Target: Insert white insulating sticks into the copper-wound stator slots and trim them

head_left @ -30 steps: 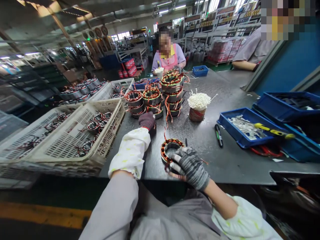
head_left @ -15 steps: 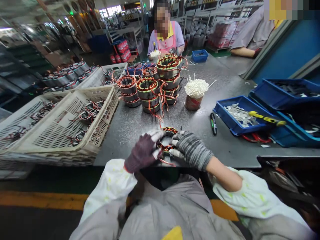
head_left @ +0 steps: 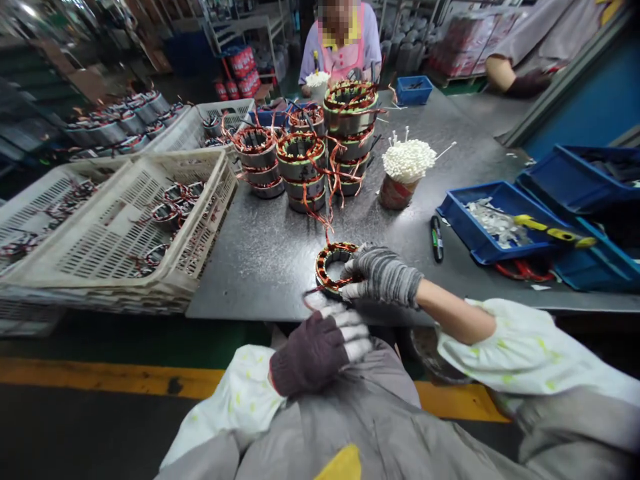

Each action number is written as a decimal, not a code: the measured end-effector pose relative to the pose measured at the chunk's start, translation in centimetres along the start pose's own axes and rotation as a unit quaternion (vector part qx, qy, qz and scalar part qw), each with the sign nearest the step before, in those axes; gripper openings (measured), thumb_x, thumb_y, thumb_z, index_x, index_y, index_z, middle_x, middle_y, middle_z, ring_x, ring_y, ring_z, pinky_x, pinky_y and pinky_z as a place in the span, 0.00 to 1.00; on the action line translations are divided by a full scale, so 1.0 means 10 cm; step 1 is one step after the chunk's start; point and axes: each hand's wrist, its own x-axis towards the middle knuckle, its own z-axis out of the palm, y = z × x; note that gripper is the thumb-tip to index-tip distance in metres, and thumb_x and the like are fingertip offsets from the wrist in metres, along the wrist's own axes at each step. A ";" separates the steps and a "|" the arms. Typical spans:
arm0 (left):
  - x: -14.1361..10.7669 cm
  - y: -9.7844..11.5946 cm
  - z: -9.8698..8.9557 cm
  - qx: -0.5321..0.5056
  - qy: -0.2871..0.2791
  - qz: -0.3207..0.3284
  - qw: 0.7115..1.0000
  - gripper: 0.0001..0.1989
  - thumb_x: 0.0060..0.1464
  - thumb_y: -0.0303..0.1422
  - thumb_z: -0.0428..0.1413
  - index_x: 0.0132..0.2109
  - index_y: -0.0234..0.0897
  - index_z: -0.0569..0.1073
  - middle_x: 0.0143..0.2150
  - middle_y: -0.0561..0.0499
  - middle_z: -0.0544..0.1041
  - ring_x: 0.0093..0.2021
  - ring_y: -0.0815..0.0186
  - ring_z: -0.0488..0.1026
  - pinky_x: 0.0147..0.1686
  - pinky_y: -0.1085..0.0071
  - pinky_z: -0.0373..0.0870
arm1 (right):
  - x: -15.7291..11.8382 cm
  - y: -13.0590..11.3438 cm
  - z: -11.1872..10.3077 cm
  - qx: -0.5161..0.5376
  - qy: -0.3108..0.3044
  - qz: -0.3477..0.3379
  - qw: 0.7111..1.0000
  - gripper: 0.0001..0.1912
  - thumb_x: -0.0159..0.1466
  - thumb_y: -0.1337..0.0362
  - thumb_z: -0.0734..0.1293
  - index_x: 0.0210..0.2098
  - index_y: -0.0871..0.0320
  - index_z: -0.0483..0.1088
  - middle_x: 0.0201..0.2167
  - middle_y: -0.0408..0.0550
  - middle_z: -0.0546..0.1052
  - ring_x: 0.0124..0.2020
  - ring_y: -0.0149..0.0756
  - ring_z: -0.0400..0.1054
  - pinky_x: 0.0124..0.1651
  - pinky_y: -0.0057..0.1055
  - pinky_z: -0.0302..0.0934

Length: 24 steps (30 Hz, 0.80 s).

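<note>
A copper-wound motor stator (head_left: 323,268) lies on the metal table close to its front edge, its round opening facing up. My right hand (head_left: 385,273), in a grey striped glove, grips the stator's right side with the fingertips inside and over the rim. My left hand (head_left: 320,347), in a dark maroon glove with pale fingertips, is off the stator, low in front of my body. Its fingers are stretched out and nothing shows in them. A wire lead (head_left: 309,293) sticks out at the stator's near left side, close to the left fingertips.
Stacked stators (head_left: 301,167) stand at the back of the table (head_left: 260,260). To their right is a can (head_left: 397,192) of white sticks. A marker (head_left: 437,239) and blue bins (head_left: 485,250) lie right; white crates (head_left: 120,227) stand left. A co-worker (head_left: 343,47) sits opposite.
My left hand has let go of the stator and drawn back toward my body. My right hand keeps its hold on the stator's right side. The view has tilted down a little.
</note>
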 end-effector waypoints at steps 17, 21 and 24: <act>0.32 -0.33 -0.03 0.108 0.019 -0.136 0.985 0.13 0.66 0.35 0.55 0.55 0.45 0.76 0.50 0.50 0.81 0.55 0.56 0.74 0.54 0.54 0.66 | -0.22 0.31 0.17 -0.124 0.280 -0.057 0.950 0.21 0.72 0.49 0.61 0.42 0.51 0.82 0.45 0.51 0.81 0.49 0.46 0.69 0.55 0.43 0.57; 0.35 -0.29 0.05 0.158 0.031 -0.119 0.980 0.13 0.63 0.30 0.55 0.54 0.43 0.76 0.52 0.49 0.81 0.61 0.52 0.71 0.61 0.48 0.61 | 0.14 0.91 -0.27 -0.165 0.290 0.253 0.908 0.21 0.73 0.53 0.58 0.56 0.54 0.75 0.46 0.55 0.81 0.46 0.45 0.73 0.49 0.38 0.62; 0.38 -0.34 0.12 0.131 0.046 -0.100 0.985 0.14 0.64 0.30 0.53 0.55 0.41 0.75 0.54 0.48 0.80 0.62 0.53 0.70 0.64 0.47 0.60 | 0.49 1.21 -0.50 -0.165 0.234 0.361 0.888 0.24 0.74 0.54 0.55 0.65 0.55 0.66 0.47 0.58 0.81 0.46 0.46 0.76 0.47 0.36 0.64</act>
